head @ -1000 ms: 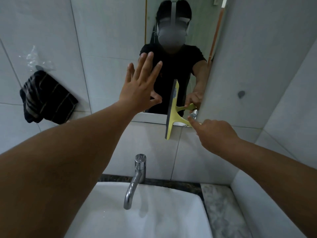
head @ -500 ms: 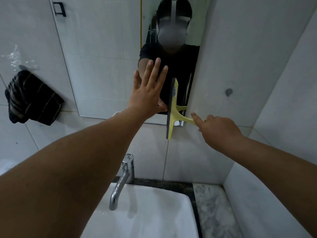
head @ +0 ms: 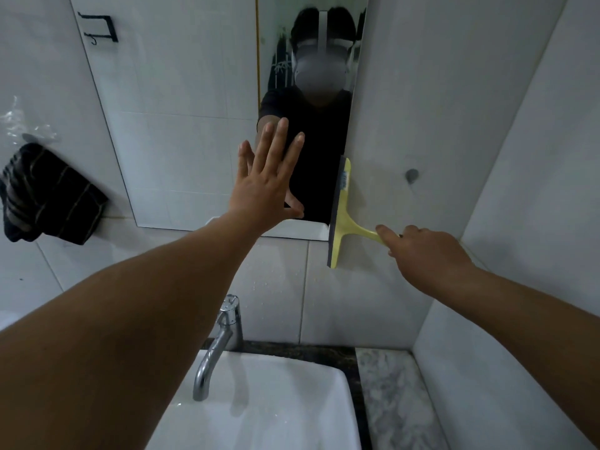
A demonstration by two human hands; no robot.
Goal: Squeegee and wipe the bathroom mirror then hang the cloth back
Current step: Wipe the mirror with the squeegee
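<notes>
The mirror (head: pixel 181 131) hangs on the tiled wall above the basin. My left hand (head: pixel 264 186) is flat against its lower part, fingers spread, holding nothing. My right hand (head: pixel 422 253) grips the handle of a yellow squeegee (head: pixel 341 216). Its blade stands upright at the mirror's lower right corner, with its lower end over the tiles below the glass. A dark striped cloth (head: pixel 48 196) hangs on the wall left of the mirror.
A white basin (head: pixel 276 410) with a chrome tap (head: pixel 217 345) sits below. A marble ledge (head: pixel 389 394) lies to its right. Tiled side wall (head: pixel 519 222) closes the right. A black hook (head: pixel 99 27) shows in the mirror's top left.
The squeegee has slid right across the glass to the mirror's right edge with my right hand. My left hand stays pressed on the glass. The view has shifted right.
</notes>
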